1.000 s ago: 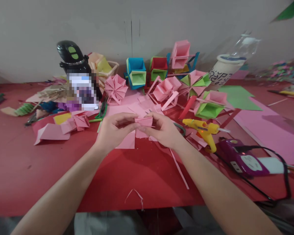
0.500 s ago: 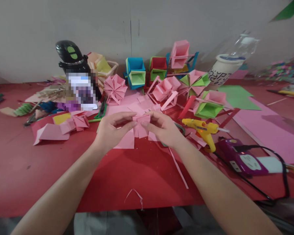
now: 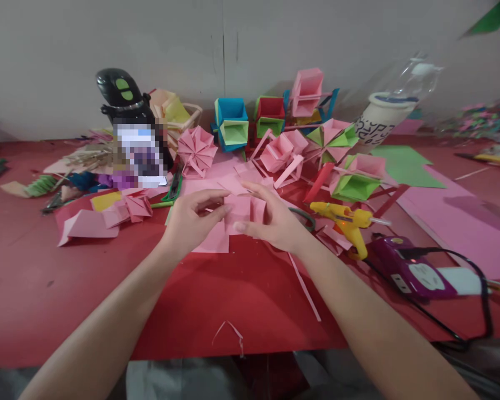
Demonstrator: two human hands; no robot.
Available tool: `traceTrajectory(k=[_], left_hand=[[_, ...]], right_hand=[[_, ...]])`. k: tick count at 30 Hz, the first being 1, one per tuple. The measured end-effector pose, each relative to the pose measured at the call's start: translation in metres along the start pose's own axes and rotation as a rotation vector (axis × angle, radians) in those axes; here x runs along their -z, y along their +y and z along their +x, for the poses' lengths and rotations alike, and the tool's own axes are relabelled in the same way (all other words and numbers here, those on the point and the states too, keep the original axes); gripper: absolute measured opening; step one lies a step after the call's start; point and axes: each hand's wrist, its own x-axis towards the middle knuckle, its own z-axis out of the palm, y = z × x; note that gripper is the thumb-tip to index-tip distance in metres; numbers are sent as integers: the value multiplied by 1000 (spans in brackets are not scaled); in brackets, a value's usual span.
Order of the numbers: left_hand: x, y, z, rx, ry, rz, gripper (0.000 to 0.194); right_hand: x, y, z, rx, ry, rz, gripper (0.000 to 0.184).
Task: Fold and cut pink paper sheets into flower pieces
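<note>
A small creased piece of pink paper [image 3: 238,211] is held up between my two hands, above the middle of the red table. My left hand [image 3: 194,216] pinches its left edge between thumb and fingers. From the other side, my right hand [image 3: 273,218] has its thumb on the near face and its fingers behind, mostly hidden by the paper. Beneath and behind the hands lie flat pink paper pieces [image 3: 210,240]. A thin pink strip [image 3: 304,289] rests on the table under my right forearm.
A yellow glue gun [image 3: 344,219] and a purple power socket box [image 3: 416,269] with a black cord lie at right. Folded paper lanterns [image 3: 231,125] stand along the wall. At left, a phone [image 3: 141,155] leans on a black bottle [image 3: 119,89]. A white cup [image 3: 377,122] stands back right.
The pink paper has been turned and opened out, showing a wider flat face. My right hand's fingers have spread and its thumb slid lower. My left hand has barely moved.
</note>
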Motion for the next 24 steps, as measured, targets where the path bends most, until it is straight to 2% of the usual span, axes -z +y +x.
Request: traceTrajectory(k=[6, 10, 16, 24], left_hand=[[0, -3, 1, 13, -3, -18, 26], [-1, -5, 0, 11, -15, -44, 27], [-3, -6, 0, -1, -2, -70, 26], [-2, -4, -1, 3, -13, -57, 24]], right_hand=[[1, 8, 6, -36, 158, 34, 46], [0, 9, 8, -95, 185, 147, 32], [-3, 9, 8, -168, 216, 239, 29], [-2, 3, 7, -164, 214, 211, 28]])
